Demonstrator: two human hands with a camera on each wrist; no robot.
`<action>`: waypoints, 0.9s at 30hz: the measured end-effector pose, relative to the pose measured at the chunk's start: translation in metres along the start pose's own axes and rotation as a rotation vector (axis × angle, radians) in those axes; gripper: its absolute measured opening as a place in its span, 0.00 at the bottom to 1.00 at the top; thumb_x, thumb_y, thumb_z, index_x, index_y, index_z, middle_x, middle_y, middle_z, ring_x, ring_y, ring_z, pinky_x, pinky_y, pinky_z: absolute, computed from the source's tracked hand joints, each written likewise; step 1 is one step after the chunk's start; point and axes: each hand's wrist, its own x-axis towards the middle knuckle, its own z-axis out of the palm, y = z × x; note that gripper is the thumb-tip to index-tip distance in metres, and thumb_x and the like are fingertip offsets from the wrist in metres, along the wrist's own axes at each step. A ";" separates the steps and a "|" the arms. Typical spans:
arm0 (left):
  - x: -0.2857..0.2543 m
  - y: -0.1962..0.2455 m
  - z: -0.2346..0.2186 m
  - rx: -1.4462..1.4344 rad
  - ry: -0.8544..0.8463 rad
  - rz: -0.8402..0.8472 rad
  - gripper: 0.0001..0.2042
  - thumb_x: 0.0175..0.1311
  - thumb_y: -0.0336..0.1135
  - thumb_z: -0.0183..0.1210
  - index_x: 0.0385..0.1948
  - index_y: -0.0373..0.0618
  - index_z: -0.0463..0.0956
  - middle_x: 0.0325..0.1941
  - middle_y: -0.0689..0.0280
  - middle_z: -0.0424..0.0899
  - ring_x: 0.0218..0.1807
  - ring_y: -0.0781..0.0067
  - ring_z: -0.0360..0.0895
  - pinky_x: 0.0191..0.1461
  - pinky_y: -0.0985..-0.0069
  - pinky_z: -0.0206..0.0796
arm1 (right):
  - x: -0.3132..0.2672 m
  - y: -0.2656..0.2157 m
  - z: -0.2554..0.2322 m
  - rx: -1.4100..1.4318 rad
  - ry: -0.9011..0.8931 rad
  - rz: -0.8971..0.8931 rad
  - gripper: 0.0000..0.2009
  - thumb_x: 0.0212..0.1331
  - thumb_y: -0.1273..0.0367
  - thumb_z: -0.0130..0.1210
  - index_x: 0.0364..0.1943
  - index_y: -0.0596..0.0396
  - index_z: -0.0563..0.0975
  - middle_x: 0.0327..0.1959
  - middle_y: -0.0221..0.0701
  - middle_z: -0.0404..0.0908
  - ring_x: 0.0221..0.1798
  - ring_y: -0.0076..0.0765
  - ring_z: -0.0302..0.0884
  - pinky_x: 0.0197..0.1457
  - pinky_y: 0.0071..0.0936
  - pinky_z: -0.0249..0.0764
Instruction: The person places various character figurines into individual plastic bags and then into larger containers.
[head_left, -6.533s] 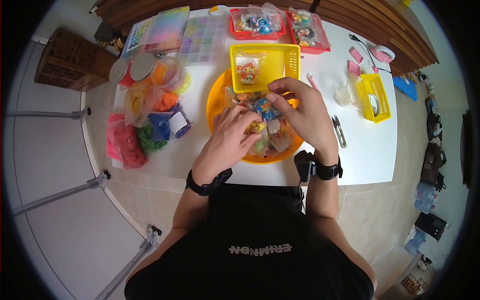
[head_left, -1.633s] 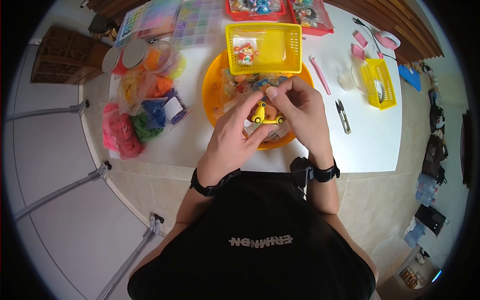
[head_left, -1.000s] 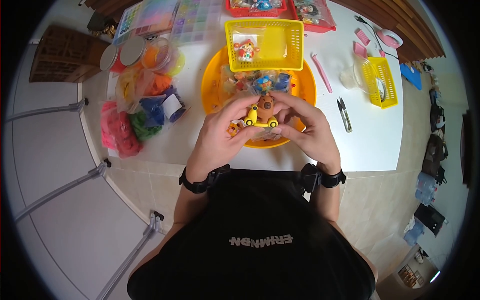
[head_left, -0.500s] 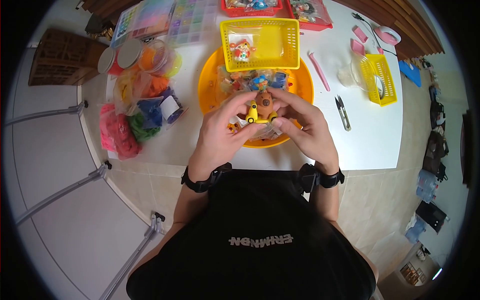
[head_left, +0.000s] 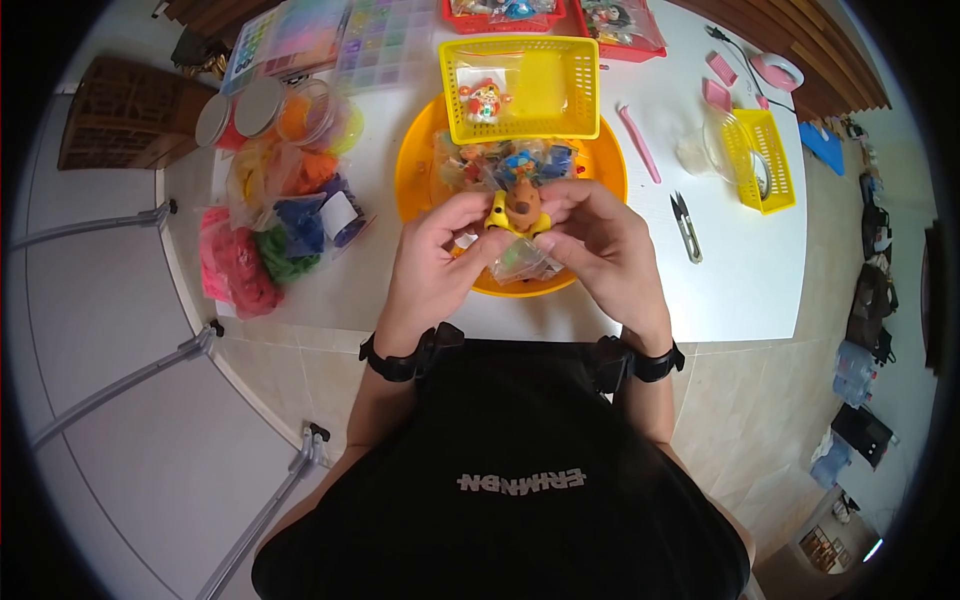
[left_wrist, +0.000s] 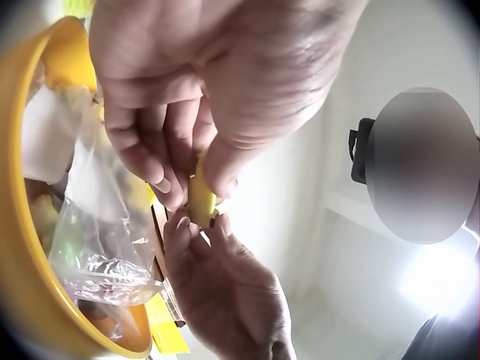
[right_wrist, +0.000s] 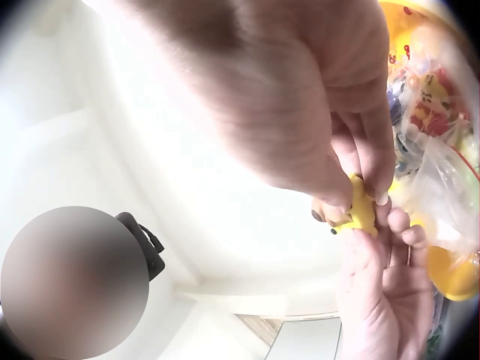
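Head cam: left hand (head_left: pixel 445 260) and right hand (head_left: pixel 610 260) both pinching a little yellow scooter toy (head_left: pixel 518 215), brown critter (head_left: pixel 524 204) aboard, over the orange bowl (head_left: pixel 413 168). Left wrist: fingers (left_wrist: pixel 142 160) closed up on its yellow edge, clear bag (left_wrist: pixel 105 210) in the bowl beside. Right wrist: both hands' fingertips on it too.
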 end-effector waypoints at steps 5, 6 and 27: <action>-0.004 -0.001 0.000 -0.010 0.032 -0.038 0.11 0.66 0.23 0.66 0.48 0.33 0.78 0.40 0.66 0.85 0.42 0.83 0.78 0.48 0.80 0.72 | 0.000 0.003 -0.001 0.034 0.046 0.003 0.17 0.65 0.82 0.59 0.57 0.61 0.74 0.49 0.31 0.83 0.51 0.22 0.81 0.57 0.21 0.78; -0.004 -0.002 -0.001 0.014 0.047 -0.027 0.11 0.66 0.24 0.66 0.47 0.34 0.78 0.40 0.67 0.84 0.42 0.83 0.78 0.48 0.80 0.72 | 0.001 0.002 0.001 0.051 0.051 0.016 0.17 0.64 0.82 0.60 0.57 0.61 0.74 0.48 0.31 0.82 0.51 0.22 0.80 0.57 0.21 0.78; -0.002 0.005 0.005 -0.054 0.081 -0.062 0.09 0.67 0.25 0.66 0.46 0.34 0.79 0.38 0.66 0.87 0.39 0.85 0.80 0.44 0.84 0.73 | 0.000 0.009 -0.006 0.077 0.041 0.035 0.15 0.63 0.81 0.63 0.52 0.59 0.75 0.46 0.27 0.81 0.50 0.19 0.79 0.57 0.21 0.78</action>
